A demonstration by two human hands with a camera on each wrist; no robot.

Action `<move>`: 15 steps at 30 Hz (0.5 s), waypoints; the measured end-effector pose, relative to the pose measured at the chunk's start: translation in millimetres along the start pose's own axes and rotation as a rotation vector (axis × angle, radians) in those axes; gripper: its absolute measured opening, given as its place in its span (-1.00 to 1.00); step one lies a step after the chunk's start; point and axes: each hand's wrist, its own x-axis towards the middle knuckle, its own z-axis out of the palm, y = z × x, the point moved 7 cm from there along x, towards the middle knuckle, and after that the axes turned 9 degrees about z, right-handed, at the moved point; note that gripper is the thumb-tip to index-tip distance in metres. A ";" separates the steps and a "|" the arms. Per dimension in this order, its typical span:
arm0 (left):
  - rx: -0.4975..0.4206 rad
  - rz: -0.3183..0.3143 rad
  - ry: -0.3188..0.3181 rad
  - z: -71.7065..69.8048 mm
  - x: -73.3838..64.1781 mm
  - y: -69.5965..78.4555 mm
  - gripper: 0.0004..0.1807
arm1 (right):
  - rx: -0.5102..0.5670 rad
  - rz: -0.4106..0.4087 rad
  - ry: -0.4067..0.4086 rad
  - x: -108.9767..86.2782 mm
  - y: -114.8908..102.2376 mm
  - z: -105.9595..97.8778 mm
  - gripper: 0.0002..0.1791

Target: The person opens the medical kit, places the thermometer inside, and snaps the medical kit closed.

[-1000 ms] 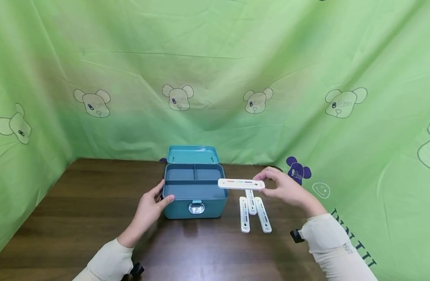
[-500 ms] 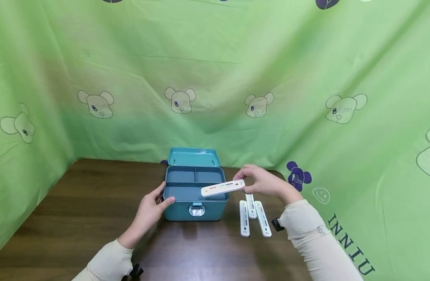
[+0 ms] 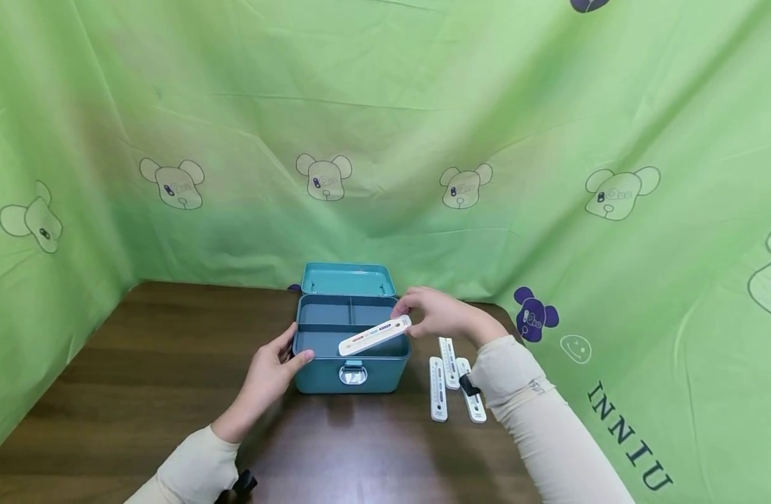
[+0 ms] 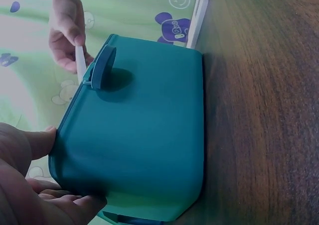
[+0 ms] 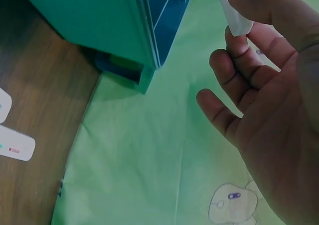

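A teal lidded box [image 3: 380,376] stands open on the table, its lid [image 3: 347,278] tipped back. My left hand [image 3: 265,378] holds the box's left front corner, thumb at the front rim and fingers along the side; the left wrist view shows that hand [image 4: 30,160] at the box edge. My right hand [image 3: 442,315] pinches one end of a white strip thermometer [image 3: 374,336]. It slants over the front compartment, its far end low by the front rim. In the right wrist view, thumb and fingertips hold the thermometer's end [image 5: 240,21], the other fingers spread.
Three similar thermometers lie right of the box: a left one [image 3: 438,389], a middle one [image 3: 449,362] and a right one [image 3: 477,411], partly behind the right wrist's black camera [image 3: 469,385]. Behind the wooden table [image 3: 190,350] hangs a green printed curtain [image 3: 385,231].
My right hand has carried the thermometer leftward from above the other thermometers to over the box, turning it from level to slanted. The left hand stays on the box.
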 end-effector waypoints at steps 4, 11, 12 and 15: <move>0.001 0.004 0.001 -0.1 1.2 -0.5 -0.22 | -0.028 -0.025 -0.015 6.6 -6.3 2.8 -0.66; 0.008 0.007 0.002 -0.2 0.9 -0.2 -0.22 | -0.076 -0.030 -0.043 16.9 -15.5 5.1 -0.70; 0.010 0.007 0.003 -0.3 1.0 -0.2 -0.22 | -0.078 -0.019 -0.050 18.3 -16.5 5.6 -0.70; 0.021 0.004 0.002 -0.6 0.9 -0.3 -0.22 | -0.081 0.006 -0.072 23.2 -17.3 8.4 -0.70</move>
